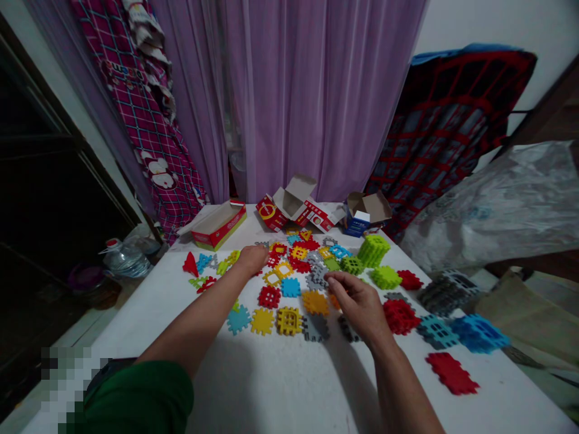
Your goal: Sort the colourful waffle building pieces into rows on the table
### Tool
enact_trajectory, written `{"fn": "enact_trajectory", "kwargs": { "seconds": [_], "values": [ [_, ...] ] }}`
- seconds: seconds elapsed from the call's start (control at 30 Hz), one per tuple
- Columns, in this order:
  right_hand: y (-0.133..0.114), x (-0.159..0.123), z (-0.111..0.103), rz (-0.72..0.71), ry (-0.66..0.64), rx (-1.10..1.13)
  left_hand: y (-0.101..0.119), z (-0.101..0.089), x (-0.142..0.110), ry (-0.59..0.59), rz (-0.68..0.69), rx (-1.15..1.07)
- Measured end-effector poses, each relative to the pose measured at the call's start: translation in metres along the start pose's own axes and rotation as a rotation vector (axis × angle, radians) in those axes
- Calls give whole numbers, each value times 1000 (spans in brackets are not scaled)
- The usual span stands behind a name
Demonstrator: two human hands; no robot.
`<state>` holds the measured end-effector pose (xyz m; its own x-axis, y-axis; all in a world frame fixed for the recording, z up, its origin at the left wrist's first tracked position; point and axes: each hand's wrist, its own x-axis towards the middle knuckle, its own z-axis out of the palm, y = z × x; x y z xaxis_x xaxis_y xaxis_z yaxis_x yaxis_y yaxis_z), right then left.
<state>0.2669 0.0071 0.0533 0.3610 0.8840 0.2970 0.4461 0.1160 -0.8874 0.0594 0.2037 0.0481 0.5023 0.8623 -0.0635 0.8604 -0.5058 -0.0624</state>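
Purple sheer curtains [289, 90] hung across the back of the room, with a white table [253, 386] running toward them. Along the table's far edge sat an open red-and-yellow box [218, 224] and an opened red-and-white carton [294, 202]. Interlocking plastic waffle blocks [289, 283] lay spread over the middle of the table, in red, yellow, blue, gray and orange, with a green block cube [373, 251] at the right of the cluster.

Working from my remote seat, I logged the left hand [252, 259] at upper centre of the frame, palm down over the pile. Its fingers were hidden, so I could not tell whether it had hold of a piece. The right hand [357, 304] hung right of centre, half open, with nothing visibly pinched, its fingertips [329, 277] just beside a gray waffle block [318, 276].

My judgement: the flat blocks looked light and stiff, though their smooth plastic might slide on the tabletop. A pinch across a notched edge seemed the surest hold, with the lattice holes giving fingers extra purchase. The green cube looked best taken by its opposite sides.
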Motion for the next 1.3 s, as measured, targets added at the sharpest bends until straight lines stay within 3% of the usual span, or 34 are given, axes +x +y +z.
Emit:
{"fn": "enact_trajectory", "kwargs": {
  "seconds": [0.1,0.2,0.27,0.37,0.47,0.53,0.83,0.93,1.03,1.13,1.2,1.3],
  "values": [
    [-1,0,-1,-6,2,0,-19,-7,2,78,-137,-28],
    [-1,0,0,-16,7,-3,-37,-13,0,73,-343,-80],
    [-1,0,0,-14,4,-2,-40,-14,-4,85,-401,-69],
    [-1,0,1,-11,0,6,-28,-9,-10,144,-247,-52],
    [-1,-1,1,-7,7,8,-10,-2,-12,45,-2,-64],
    [-1,-1,1,-8,11,6,-3,2,-10,-8,63,-53],
    [-2,0,-1,-14,12,-6,-1,-1,-2,-49,131,0],
    [-3,0,-1,-17,22,-5,-3,-1,-5,9,151,6],
    [-3,0,-1,-27,21,-8,-7,0,-9,128,77,-21],
    [-2,1,0,-55,25,-42,-9,1,-14,265,-85,-205],
    [0,2,1,-75,6,-67,-8,4,-20,310,-174,-461],
    [3,2,6,-91,-40,-82,0,11,-38,199,-268,-915]
  ]
}}
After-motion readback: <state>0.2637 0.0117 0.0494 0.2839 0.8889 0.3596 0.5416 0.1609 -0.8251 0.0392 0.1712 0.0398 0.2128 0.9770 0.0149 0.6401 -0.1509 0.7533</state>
